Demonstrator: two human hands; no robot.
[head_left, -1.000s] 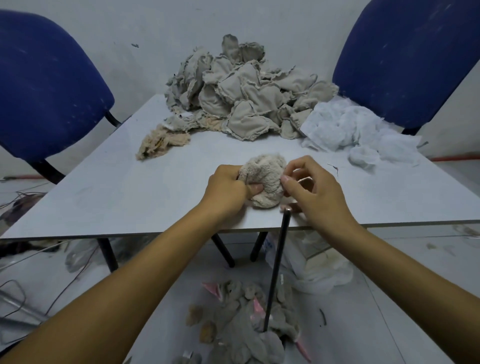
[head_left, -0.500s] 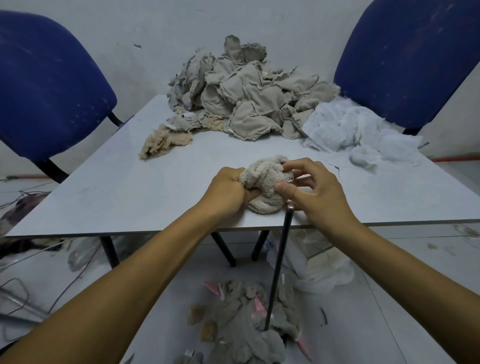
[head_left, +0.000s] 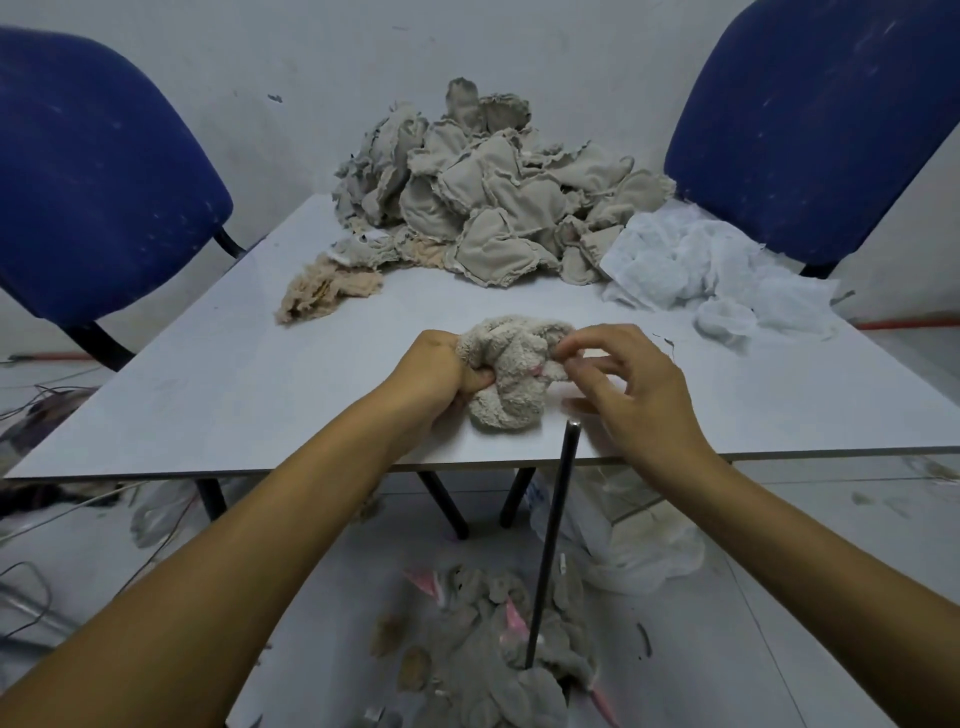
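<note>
The fuzzy toy (head_left: 511, 374) is soft & light. Your L hand (head_left: 436, 369) squeezes it, R hand (head_left: 639, 384) pinches its edge; grab there.

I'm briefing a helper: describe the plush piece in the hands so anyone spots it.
On the table, go to the near edge, in front of the grey fabric pile. The left hand grips and the right hand pinches the plush piece. Unlike the pile's flat pieces, it is a fuzzy lump.
</note>
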